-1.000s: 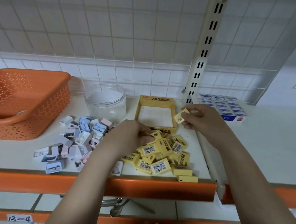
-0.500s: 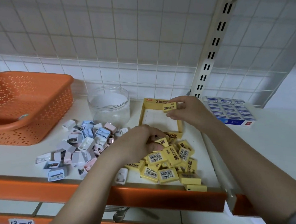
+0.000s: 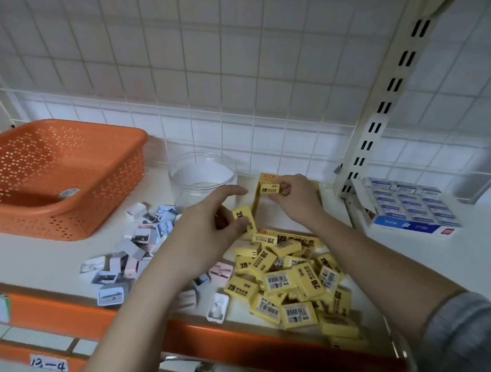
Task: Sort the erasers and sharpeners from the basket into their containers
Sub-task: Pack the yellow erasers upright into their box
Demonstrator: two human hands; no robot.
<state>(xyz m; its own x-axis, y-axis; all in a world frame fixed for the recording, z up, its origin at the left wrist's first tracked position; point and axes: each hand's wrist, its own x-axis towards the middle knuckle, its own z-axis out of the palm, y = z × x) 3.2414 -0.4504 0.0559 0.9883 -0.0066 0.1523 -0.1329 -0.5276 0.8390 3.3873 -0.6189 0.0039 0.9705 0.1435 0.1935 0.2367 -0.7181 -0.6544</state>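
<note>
So a small yellow boxed eraser marked 2B (image 3: 270,188) is pinched between the fingers of the right hand (image 3: 294,199), held right at the far left corner of the open yellow cardboard eraser box (image 3: 255,203), which is mostly hidden behind that hand. A second yellow boxed eraser (image 3: 244,218) is gripped by the left hand (image 3: 208,226), thumb and curled fingers clamped on it while the index finger is stuck out straight toward the clear round plastic jar (image 3: 202,178). That eraser is held just above the near edge of the cardboard box, tilted.

Below both hands a loose heap of yellow boxed erasers (image 3: 290,285) is piled on the white shelf (image 3: 35,260), some with barcodes up, a few right at the orange front edge. To the left of it a scatter of small pastel pencil sharpeners (image 3: 127,250) in blue, pink and white is spread out, partly covered by the left forearm. One white sharpener (image 3: 218,308) is lying apart near the front edge.

The orange perforated plastic basket (image 3: 58,204) is parked at the far left. A tray of blue-and-white boxed erasers (image 3: 413,209) is seen on the next shelf over, past the white slotted upright (image 3: 385,93).
</note>
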